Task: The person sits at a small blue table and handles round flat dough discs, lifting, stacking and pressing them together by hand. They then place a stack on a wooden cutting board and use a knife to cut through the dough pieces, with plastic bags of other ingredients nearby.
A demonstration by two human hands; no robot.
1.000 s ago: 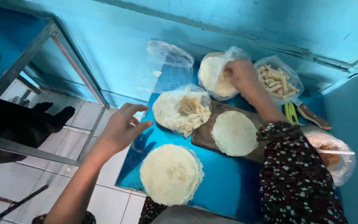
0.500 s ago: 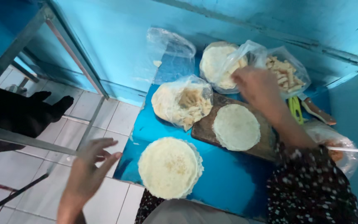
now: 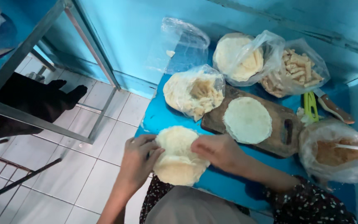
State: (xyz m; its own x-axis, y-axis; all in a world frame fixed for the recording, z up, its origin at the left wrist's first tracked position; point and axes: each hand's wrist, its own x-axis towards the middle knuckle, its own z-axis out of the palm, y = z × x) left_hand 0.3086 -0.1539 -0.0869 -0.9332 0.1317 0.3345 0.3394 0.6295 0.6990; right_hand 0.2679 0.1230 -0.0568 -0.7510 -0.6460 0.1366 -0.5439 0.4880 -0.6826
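Blue covers nearly everything here: the tabletop (image 3: 162, 114) your things sit on and the painted wall behind it, with pale floor tiles (image 3: 83, 166) at lower left and a grey metal frame (image 3: 79, 37) slanting across the upper left. Your left hand (image 3: 137, 159) and right hand (image 3: 218, 150) meet low in the centre of the frame, each grip closed on an edge of the stack of pale round wrappers (image 3: 178, 155), which lies at the near edge of the tabletop. Just above and right of it is a dark wooden cutting board (image 3: 280, 132) carrying a single round wrapper (image 3: 247, 120). Above the stack, a clear plastic bag (image 3: 193, 92) holds more wrappers; a second clear bag (image 3: 241, 58) of rounds sits at upper centre, and beside it, further right, a bag of pale sticks (image 3: 297, 72). An empty clear bag (image 3: 183, 41) leans against the wall. At far right, a bag of brownish filling (image 3: 336, 153) touches the board's end, with a green tool (image 3: 310, 105) and a wooden-handled knife (image 3: 332, 108) just above it.
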